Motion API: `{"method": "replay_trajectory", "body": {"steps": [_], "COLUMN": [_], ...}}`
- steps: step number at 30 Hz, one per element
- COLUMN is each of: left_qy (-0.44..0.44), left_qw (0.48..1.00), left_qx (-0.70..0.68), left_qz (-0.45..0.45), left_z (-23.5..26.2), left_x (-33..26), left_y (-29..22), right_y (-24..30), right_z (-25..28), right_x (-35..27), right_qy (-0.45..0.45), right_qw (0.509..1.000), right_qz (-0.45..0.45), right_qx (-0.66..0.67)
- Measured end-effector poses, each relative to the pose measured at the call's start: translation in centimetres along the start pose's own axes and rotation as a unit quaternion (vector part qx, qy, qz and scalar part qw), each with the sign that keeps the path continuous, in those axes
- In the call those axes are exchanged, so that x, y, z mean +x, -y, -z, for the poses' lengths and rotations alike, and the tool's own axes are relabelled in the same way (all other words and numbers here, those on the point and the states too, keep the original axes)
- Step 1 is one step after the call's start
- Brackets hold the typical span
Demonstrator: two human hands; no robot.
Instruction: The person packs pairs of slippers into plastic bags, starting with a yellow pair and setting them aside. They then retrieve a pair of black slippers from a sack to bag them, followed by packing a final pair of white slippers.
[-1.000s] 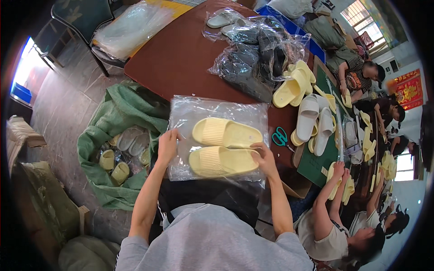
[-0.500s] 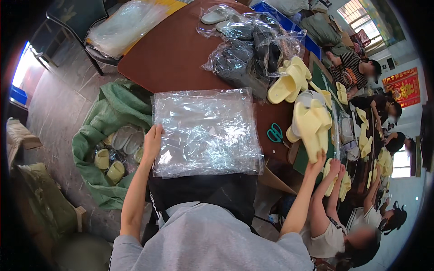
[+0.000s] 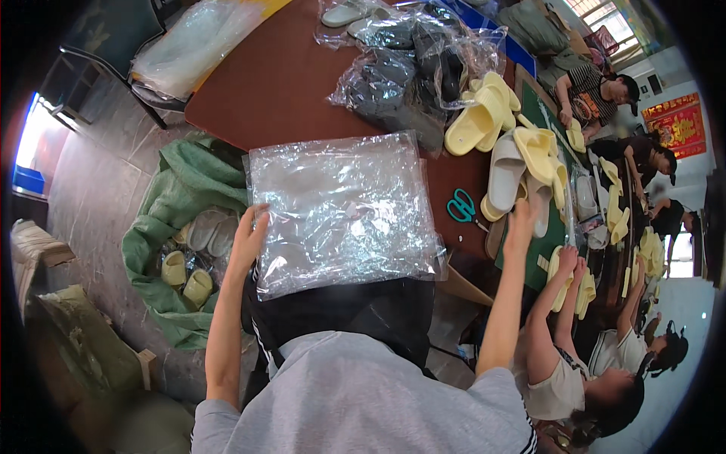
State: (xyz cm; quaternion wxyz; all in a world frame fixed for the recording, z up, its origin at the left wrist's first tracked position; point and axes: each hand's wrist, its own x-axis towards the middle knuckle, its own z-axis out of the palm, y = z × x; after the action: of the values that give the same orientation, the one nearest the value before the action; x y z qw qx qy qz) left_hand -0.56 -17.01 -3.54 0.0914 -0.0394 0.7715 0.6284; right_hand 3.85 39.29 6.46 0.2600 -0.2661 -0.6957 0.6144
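The fingers of the left hand [image 3: 249, 231] are curled together over the left edge of a stack of clear plastic bags [image 3: 340, 208], thumb side tucked against the film, so the hand pins that edge in place. The stack lies flat at the near edge of the brown table [image 3: 280, 83], hanging a little over the person's lap, crinkled and shiny (nothing shows inside it). The right hand [image 3: 520, 219] is stretched out to the right, fingers close together and laid on a white slipper [image 3: 505, 172] at the near side of a heap of pale yellow slippers [image 3: 484, 117]; whether they actually grip it cannot be told.

Between the bags and that hand, a pair of teal-handled scissors [image 3: 460, 206] lies on the table. Farther off, bagged grey slippers [image 3: 401, 91] are piled at the middle of the table. To the left of the person, on the floor, a green sack [image 3: 162, 227] stands open with more slippers in it. Along the right side, other people [image 3: 575, 371] sit at a green-topped table [image 3: 548, 113], their hands on yellow slippers.
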Motion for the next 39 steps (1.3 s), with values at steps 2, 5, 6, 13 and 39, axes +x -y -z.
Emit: {"method": "replay_trajectory", "body": {"steps": [2,5,6,13,39], "left_qy": [-0.017,-0.015,-0.04,-0.008,0.124], "left_qw": [0.999,0.997,0.999,0.928,0.826], "left_qx": [-0.01,-0.059,0.023,0.301,0.417], "left_qz": [0.029,0.051,0.027,-0.219,-0.359], "left_z": [0.3,0.5,0.4,1.5,3.0], "left_x": [-0.4,-1.4,-2.0,-8.7,-10.3], "left_y": [-0.6,-0.8,-1.8,-9.1,-8.4], "right_y": [1.3,1.4,1.4,3.6,-2.5], "right_z": [-2.2,-2.7,-2.8,-3.7,-6.4], "right_x": [-5.1,-10.2,-11.2,-15.6,-9.7], "right_qy": [0.1,0.22,0.25,0.31,0.317], "right_qw": [0.993,0.968,0.955,0.911,0.936], "right_qz": [-0.059,-0.098,-0.095,-0.206,-0.046], "right_qx": [0.013,-0.073,-0.131,-0.177,-0.146]}}
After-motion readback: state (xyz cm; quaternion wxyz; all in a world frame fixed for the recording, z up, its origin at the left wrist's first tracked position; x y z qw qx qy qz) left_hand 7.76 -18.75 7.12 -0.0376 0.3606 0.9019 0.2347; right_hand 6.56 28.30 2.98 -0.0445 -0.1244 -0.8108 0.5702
